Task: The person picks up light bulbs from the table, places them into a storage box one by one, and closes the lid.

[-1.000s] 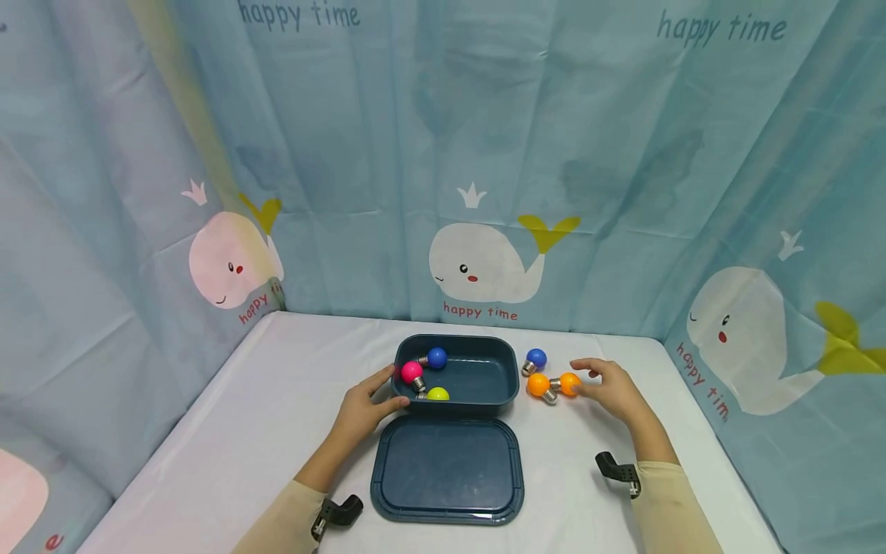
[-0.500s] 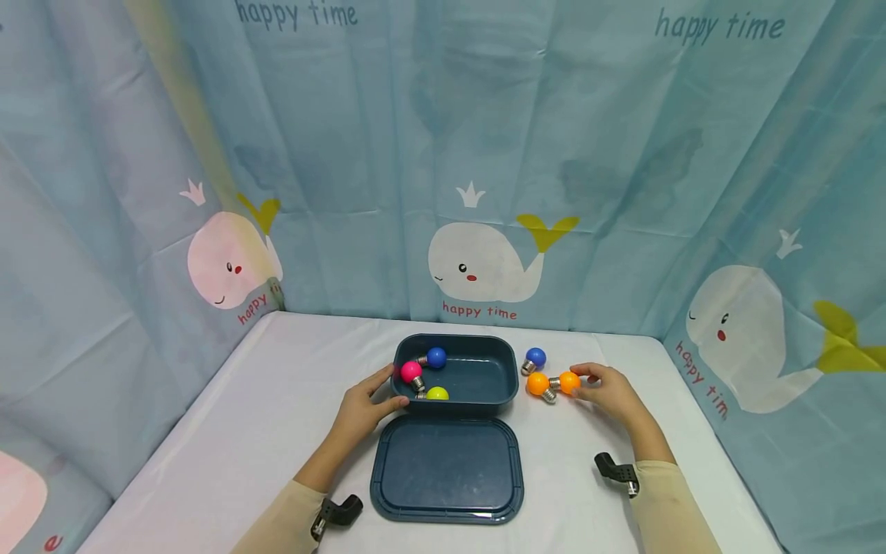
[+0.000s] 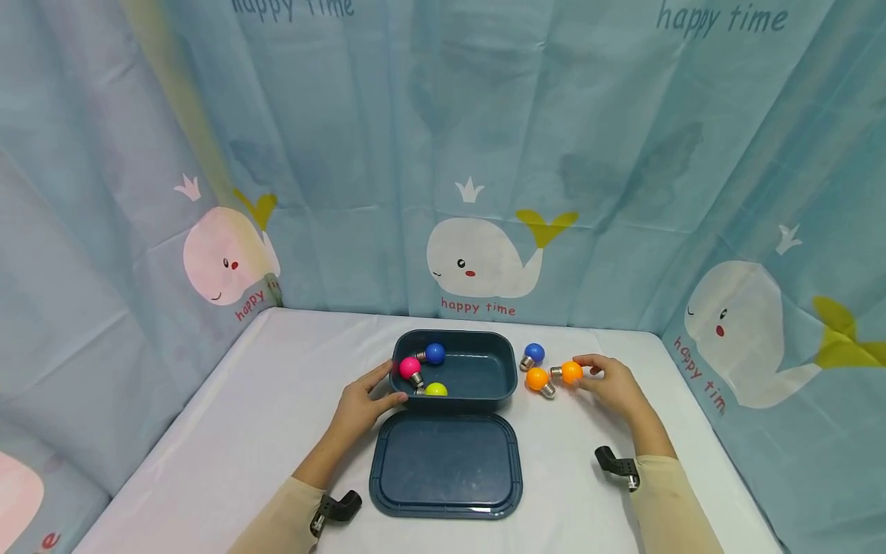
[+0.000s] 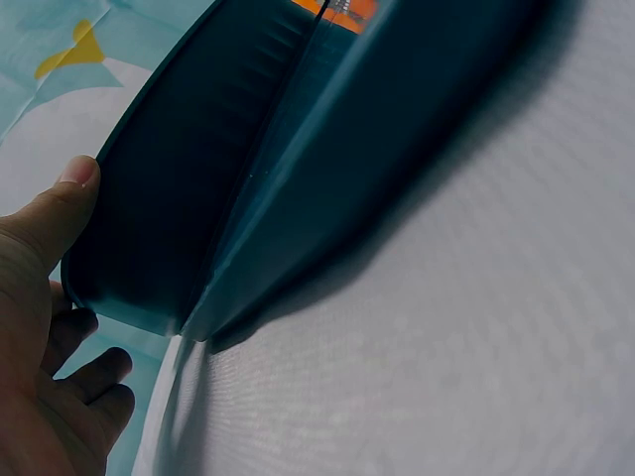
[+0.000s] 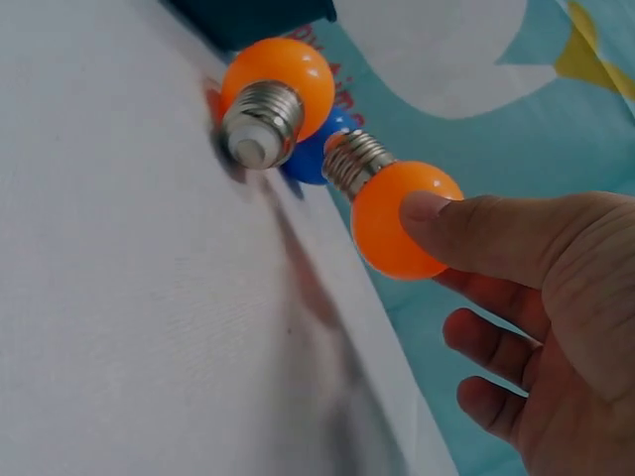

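Observation:
My right hand [image 3: 616, 388] pinches an orange light bulb [image 3: 571, 372] by its round globe, its metal screw base pointing left. In the right wrist view the thumb presses on the globe of this bulb [image 5: 402, 233]. Beside it on the table lie another orange bulb [image 3: 537, 378] and a blue bulb [image 3: 534, 353]. My left hand [image 3: 358, 408] holds the left end of a dark blue box [image 3: 477, 403], thumb at the near side and fingers around the end. Inside the box are a blue bulb [image 3: 434, 353], a pink bulb [image 3: 410, 368] and a partly hidden yellow bulb [image 3: 436, 390].
A dark blue lid [image 3: 446, 465] lies flat in front of the box, close to its near wall. White cloth covers the table [image 3: 567, 485]. A light blue whale-print curtain [image 3: 346, 254] hangs behind and at both sides.
My right fingers have closed on the right-hand orange bulb, which has shifted slightly away from the other orange one. My left hand has stayed at the box. The head view has tilted a little.

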Demonstrator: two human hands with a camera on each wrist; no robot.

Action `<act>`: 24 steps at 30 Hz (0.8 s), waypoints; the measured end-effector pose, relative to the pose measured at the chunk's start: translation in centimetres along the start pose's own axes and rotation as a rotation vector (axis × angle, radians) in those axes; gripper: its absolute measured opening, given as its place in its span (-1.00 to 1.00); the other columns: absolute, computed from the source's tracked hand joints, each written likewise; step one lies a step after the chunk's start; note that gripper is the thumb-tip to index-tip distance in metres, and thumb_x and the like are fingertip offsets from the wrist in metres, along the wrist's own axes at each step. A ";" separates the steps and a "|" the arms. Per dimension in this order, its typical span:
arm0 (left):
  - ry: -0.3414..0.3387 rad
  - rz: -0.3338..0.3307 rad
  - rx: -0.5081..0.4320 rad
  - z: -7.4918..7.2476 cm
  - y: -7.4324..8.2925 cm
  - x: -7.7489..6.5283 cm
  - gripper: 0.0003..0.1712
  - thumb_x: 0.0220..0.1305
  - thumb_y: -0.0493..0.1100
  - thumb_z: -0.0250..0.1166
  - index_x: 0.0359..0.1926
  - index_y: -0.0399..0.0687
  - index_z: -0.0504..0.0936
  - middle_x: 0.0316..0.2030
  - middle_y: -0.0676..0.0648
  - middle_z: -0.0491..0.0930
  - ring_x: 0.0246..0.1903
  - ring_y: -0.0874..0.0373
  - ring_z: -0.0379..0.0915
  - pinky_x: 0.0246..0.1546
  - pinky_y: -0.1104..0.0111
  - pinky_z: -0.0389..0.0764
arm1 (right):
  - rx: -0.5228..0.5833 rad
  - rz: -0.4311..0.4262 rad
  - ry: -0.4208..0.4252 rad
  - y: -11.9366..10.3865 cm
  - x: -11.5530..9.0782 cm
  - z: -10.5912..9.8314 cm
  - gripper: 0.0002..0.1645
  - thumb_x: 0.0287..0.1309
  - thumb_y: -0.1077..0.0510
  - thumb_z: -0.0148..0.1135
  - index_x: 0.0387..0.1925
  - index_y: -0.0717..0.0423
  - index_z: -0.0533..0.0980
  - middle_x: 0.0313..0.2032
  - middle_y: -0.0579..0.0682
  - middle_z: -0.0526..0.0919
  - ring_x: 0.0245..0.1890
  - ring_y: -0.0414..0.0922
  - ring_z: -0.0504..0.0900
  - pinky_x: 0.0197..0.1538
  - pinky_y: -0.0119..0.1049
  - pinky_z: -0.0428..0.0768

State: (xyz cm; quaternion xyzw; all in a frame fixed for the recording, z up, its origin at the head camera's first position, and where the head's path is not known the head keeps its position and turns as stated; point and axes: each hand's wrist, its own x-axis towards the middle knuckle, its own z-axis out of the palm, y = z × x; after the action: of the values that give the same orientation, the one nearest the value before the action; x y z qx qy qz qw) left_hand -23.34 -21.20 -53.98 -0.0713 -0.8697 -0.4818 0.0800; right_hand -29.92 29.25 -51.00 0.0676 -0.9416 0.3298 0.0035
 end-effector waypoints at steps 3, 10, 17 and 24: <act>0.003 0.010 0.002 0.0 0.1 0.0 0.03 0.07 0.30 0.52 0.50 0.07 0.40 0.46 -0.01 0.38 0.48 -0.10 0.25 0.43 -0.10 0.34 | -0.005 -0.005 0.010 -0.5 0.0 -0.5 -0.46 0.27 0.07 0.41 0.26 0.02 0.57 0.10 0.20 0.63 0.04 0.16 0.52 -0.04 -0.02 0.51; 0.001 -0.001 0.001 0.0 0.1 0.1 0.03 0.06 0.32 0.52 0.50 0.10 0.39 0.46 0.00 0.37 0.48 -0.09 0.24 0.44 -0.09 0.33 | 0.005 -0.034 0.033 -1.9 -0.1 -0.9 -0.44 0.28 0.02 0.43 0.28 0.00 0.56 0.14 0.22 0.62 0.11 0.25 0.50 0.08 0.12 0.53; -0.002 -0.003 -0.002 0.0 0.2 0.1 0.03 0.06 0.31 0.52 0.50 0.08 0.40 0.46 -0.02 0.37 0.48 -0.11 0.24 0.43 -0.10 0.32 | 0.005 -0.101 0.031 -4.1 0.6 -1.3 -0.43 0.26 -0.05 0.44 0.26 -0.02 0.58 0.14 0.16 0.63 0.11 0.20 0.50 0.14 0.16 0.51; 0.005 0.007 -0.001 0.0 0.2 0.0 0.03 0.07 0.32 0.52 0.50 0.08 0.39 0.46 -0.03 0.37 0.48 -0.13 0.24 0.43 -0.12 0.32 | 0.011 -0.154 -0.013 -6.8 1.8 -1.9 -0.45 0.25 0.00 0.45 0.25 -0.03 0.59 0.15 0.11 0.64 0.14 0.20 0.48 0.20 0.20 0.51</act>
State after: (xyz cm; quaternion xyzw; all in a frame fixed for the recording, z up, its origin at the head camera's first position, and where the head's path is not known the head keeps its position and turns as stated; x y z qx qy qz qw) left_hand -23.28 -21.12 -53.79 -0.0732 -0.8690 -0.4821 0.0836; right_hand -30.85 24.94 -45.16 0.1420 -0.9317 0.3335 0.0223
